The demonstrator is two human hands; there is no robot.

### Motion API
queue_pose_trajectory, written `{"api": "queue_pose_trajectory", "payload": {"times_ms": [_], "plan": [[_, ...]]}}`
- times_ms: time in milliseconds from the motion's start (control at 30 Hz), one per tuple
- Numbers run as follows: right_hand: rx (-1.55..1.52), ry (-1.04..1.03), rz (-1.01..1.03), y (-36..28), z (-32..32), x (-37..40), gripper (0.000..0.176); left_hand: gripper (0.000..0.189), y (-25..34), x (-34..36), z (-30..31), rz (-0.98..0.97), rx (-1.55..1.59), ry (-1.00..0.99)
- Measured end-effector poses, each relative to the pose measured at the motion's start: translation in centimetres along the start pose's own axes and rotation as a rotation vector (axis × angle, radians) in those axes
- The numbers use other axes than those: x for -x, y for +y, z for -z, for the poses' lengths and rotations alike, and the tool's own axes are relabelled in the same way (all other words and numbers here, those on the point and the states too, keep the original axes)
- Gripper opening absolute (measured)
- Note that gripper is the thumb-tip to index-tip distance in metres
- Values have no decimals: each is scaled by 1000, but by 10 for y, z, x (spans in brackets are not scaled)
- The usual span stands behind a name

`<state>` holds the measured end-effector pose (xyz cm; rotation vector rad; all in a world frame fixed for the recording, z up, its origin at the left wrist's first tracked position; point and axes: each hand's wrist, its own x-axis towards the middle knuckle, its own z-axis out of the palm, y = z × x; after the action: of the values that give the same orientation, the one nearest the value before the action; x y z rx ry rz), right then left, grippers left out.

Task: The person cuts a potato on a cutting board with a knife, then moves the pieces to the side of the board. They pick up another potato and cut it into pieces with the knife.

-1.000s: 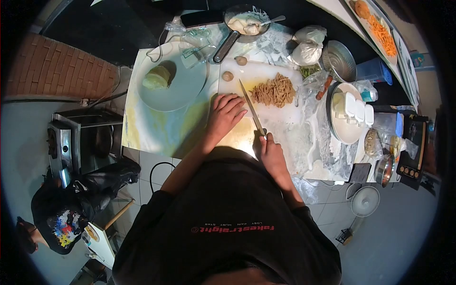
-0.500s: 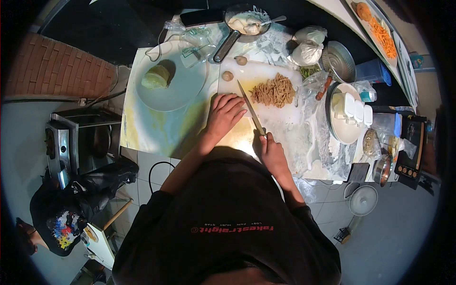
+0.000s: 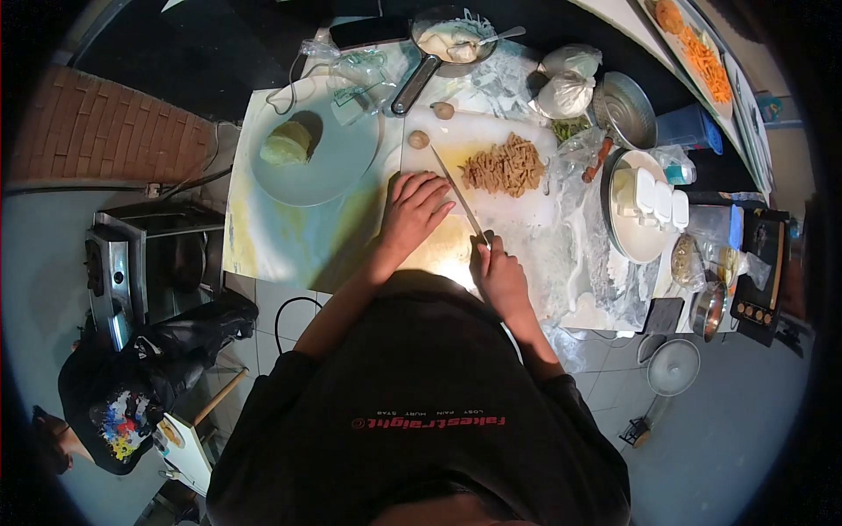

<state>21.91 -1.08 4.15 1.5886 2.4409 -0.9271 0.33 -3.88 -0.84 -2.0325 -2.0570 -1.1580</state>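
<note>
My right hand (image 3: 503, 276) grips the handle of a knife (image 3: 460, 193), its blade pointing up and left across the cutting board (image 3: 447, 206). My left hand (image 3: 416, 210) rests on the board's left part, left of the blade, fingers bent and close together. Whatever lies under those fingers is hidden. Beyond the fingertips sits a small round brown ball (image 3: 418, 139), like a meatball, with another brown ball (image 3: 444, 110) farther back. Right of the blade lies a heap of chopped brown strips (image 3: 507, 167).
A large plate (image 3: 342, 175) with a piece of cabbage (image 3: 286, 144) stands at left. Behind the board are a pan (image 3: 429, 66) with a spoon and flour bags (image 3: 566, 95). To the right are a metal pot (image 3: 627, 110) and a bowl (image 3: 636, 241) with white containers. Another person (image 3: 105, 412) is at lower left.
The knife has shifted slightly left, and its blade now looks thinner, turned more on edge. My right hand has rolled a little with it. My left hand stays nearly in place.
</note>
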Motion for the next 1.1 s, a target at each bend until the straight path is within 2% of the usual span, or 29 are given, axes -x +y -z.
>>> {"api": "queue_pose_trajectory", "payload": {"times_ms": [167,500,700,800,867,1100], "plan": [[192,122,-9,0,-1,8,38,33,4,-3,3,-22,-9,-9],[-29,160,-35,19,6,17,39,24,2,-20,-7,-156,19,-8],[-150,122,-65,18,11,24,39,19,2,-35,-8,-91,119,4],[-187,113,-51,17,9,26,39,21,-4,-35,-5,-51,143,96],[-235,55,-61,14,9,26,40,24,-9,-33,-4,97,180,64],[-250,54,-56,4,16,25,40,27,-12,-34,3,118,251,48]]}}
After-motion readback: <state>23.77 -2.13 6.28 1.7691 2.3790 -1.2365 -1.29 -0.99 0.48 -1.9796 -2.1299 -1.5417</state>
